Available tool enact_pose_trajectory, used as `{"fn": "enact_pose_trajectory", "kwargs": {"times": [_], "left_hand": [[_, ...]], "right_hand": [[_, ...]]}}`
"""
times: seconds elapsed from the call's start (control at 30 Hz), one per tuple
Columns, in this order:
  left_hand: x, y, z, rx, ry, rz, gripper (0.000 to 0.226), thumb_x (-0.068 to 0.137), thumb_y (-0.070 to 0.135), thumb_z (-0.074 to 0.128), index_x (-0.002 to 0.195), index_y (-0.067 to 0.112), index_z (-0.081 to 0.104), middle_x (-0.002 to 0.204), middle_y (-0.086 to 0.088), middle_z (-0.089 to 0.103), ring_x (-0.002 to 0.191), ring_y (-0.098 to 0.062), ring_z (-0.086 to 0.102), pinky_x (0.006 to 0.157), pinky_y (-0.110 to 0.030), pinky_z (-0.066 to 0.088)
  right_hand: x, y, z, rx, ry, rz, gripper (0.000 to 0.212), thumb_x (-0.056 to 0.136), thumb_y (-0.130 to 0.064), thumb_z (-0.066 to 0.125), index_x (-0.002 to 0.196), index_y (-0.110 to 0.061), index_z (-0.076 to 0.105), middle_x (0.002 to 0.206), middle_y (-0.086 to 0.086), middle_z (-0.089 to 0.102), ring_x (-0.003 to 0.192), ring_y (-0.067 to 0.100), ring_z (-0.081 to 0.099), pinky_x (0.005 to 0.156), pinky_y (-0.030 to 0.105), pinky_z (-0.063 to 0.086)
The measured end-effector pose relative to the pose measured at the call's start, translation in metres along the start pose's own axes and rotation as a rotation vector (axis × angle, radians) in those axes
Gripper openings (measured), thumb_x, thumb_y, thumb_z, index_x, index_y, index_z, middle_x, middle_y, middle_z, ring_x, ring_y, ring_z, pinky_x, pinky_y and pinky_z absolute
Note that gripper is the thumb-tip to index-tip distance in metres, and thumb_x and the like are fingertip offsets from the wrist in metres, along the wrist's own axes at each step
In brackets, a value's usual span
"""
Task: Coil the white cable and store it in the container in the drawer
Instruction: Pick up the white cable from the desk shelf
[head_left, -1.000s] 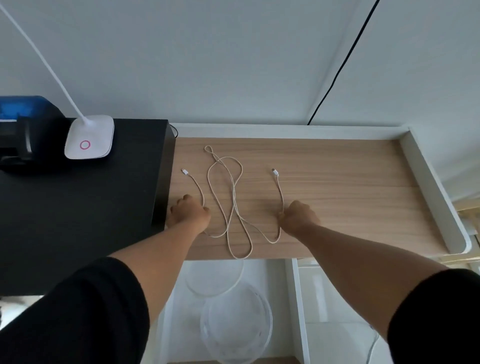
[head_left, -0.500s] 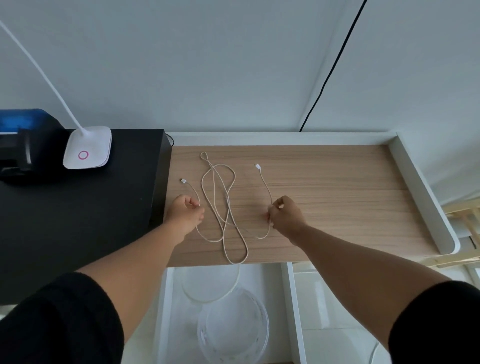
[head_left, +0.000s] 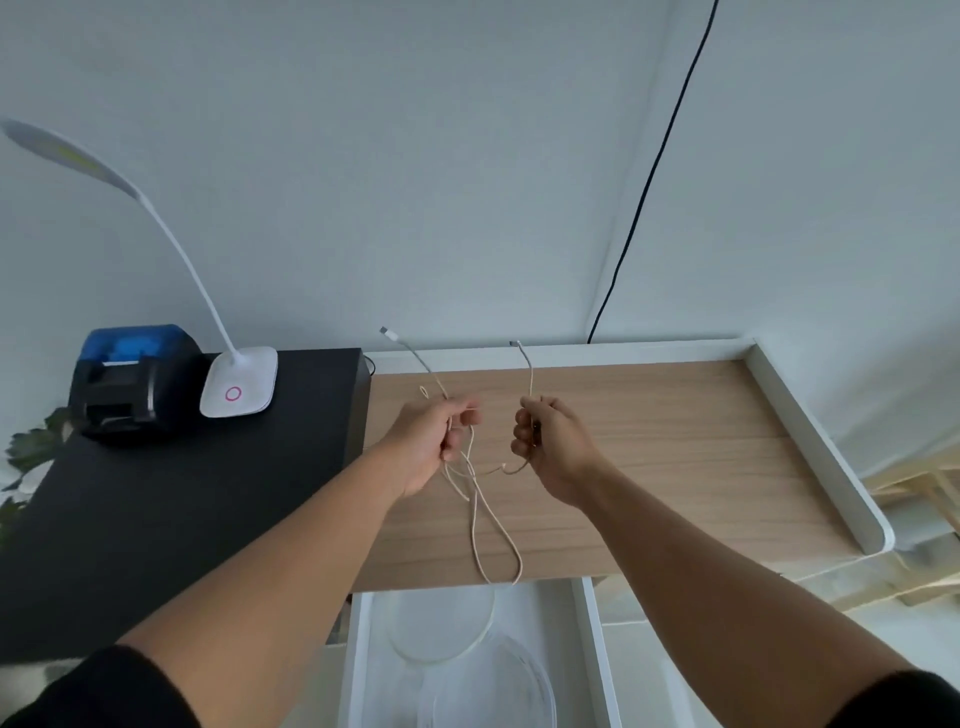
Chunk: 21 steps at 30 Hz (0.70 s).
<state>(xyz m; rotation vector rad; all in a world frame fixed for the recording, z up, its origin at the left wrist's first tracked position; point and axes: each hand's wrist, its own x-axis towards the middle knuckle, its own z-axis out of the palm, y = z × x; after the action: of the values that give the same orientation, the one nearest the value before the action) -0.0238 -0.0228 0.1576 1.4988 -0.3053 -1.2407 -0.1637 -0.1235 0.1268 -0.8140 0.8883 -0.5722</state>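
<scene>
White cable (head_left: 475, 499) hangs between both hands above the wooden desk (head_left: 649, 457), each end held up so the slack drops free for coiling. Left hand (head_left: 434, 441) grips it near one plug; right hand (head_left: 545, 441) clenches the other end. Its thin loop hangs to the desk's front edge, above the open drawer (head_left: 358, 660) with a clear container (head_left: 488, 691).

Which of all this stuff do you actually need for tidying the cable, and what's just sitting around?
Needed:
- thin white cable, an end held in each hand
- left hand
- right hand
- clear round plastic container
- open white drawer

Just sitting around:
- white gooseneck desk lamp
- black and blue printer
- black wall cord
</scene>
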Motion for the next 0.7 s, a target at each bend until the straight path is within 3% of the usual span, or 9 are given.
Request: {"fn": "enact_pose_trajectory", "kwargs": {"times": [0.07,0.2,0.33,0.4,0.47,0.53,0.63,0.7], "left_hand": [[-0.009,0.002,0.016,0.124,0.007,0.059,0.025,0.103,0.014,0.051,0.117,0.005,0.069,0.102,-0.011,0.074,0.051,-0.01,0.039,0.044,-0.021,0.03],[-0.02,0.001,0.041,0.304,-0.03,0.17,0.023,0.103,0.018,0.052,0.095,0.017,0.073,0.084,0.002,0.075,0.042,-0.004,0.039,0.042,-0.017,0.029],[-0.031,0.01,0.057,0.357,-0.059,0.301,0.03,0.106,0.02,0.045,0.101,0.008,0.073,0.075,0.01,0.066,0.051,0.0,0.045,0.056,-0.025,0.032],[-0.037,0.021,0.06,0.341,-0.059,0.364,0.031,0.105,0.017,0.045,0.097,0.0,0.071,0.066,0.017,0.059,0.055,-0.001,0.045,0.056,-0.022,0.032],[-0.044,0.034,0.062,0.302,-0.076,0.406,0.031,0.105,0.015,0.045,0.086,0.006,0.068,0.074,0.009,0.058,0.062,-0.004,0.048,0.063,-0.021,0.034],[-0.051,0.048,0.062,0.299,-0.109,0.441,0.033,0.105,0.015,0.046,0.077,0.015,0.064,0.084,-0.005,0.055,0.078,-0.015,0.048,0.075,-0.03,0.033],[-0.061,0.065,0.062,0.391,-0.155,0.495,0.029,0.099,0.025,0.048,0.073,0.018,0.059,0.075,-0.002,0.046,0.078,-0.022,0.038,0.071,-0.034,0.028],[-0.065,0.074,0.06,0.471,-0.165,0.516,0.032,0.102,0.021,0.046,0.072,0.017,0.057,0.07,-0.001,0.043,0.076,-0.023,0.036,0.069,-0.033,0.027]], "right_hand": [[-0.008,-0.015,0.011,0.001,-0.051,-0.035,0.017,0.108,-0.013,0.043,0.102,-0.007,0.058,0.068,0.001,0.045,0.054,0.011,0.038,0.052,0.026,0.031],[-0.02,-0.051,0.027,0.03,-0.081,-0.107,0.028,0.11,-0.02,0.039,0.099,-0.008,0.062,0.066,-0.001,0.044,0.053,0.012,0.036,0.048,0.025,0.034],[-0.035,-0.097,0.031,0.079,-0.065,-0.178,0.027,0.107,-0.019,0.04,0.092,-0.01,0.06,0.067,0.0,0.043,0.054,0.014,0.034,0.051,0.027,0.031],[-0.043,-0.121,0.031,0.158,-0.061,-0.2,0.027,0.107,-0.018,0.041,0.086,-0.011,0.057,0.066,-0.001,0.043,0.054,0.015,0.033,0.051,0.027,0.031],[-0.052,-0.144,0.031,0.265,-0.065,-0.213,0.029,0.106,-0.016,0.04,0.08,-0.012,0.053,0.063,-0.001,0.043,0.051,0.015,0.033,0.047,0.027,0.032],[-0.061,-0.165,0.032,0.339,-0.072,-0.233,0.03,0.104,-0.013,0.039,0.076,-0.014,0.05,0.062,-0.001,0.041,0.049,0.015,0.031,0.044,0.026,0.031],[-0.075,-0.195,0.032,0.397,-0.075,-0.286,0.031,0.102,-0.011,0.037,0.073,-0.015,0.048,0.06,-0.001,0.04,0.047,0.015,0.03,0.043,0.027,0.029],[-0.085,-0.214,0.028,0.452,-0.071,-0.336,0.032,0.102,-0.011,0.035,0.073,-0.016,0.047,0.06,-0.002,0.04,0.048,0.015,0.029,0.046,0.027,0.027]]}}
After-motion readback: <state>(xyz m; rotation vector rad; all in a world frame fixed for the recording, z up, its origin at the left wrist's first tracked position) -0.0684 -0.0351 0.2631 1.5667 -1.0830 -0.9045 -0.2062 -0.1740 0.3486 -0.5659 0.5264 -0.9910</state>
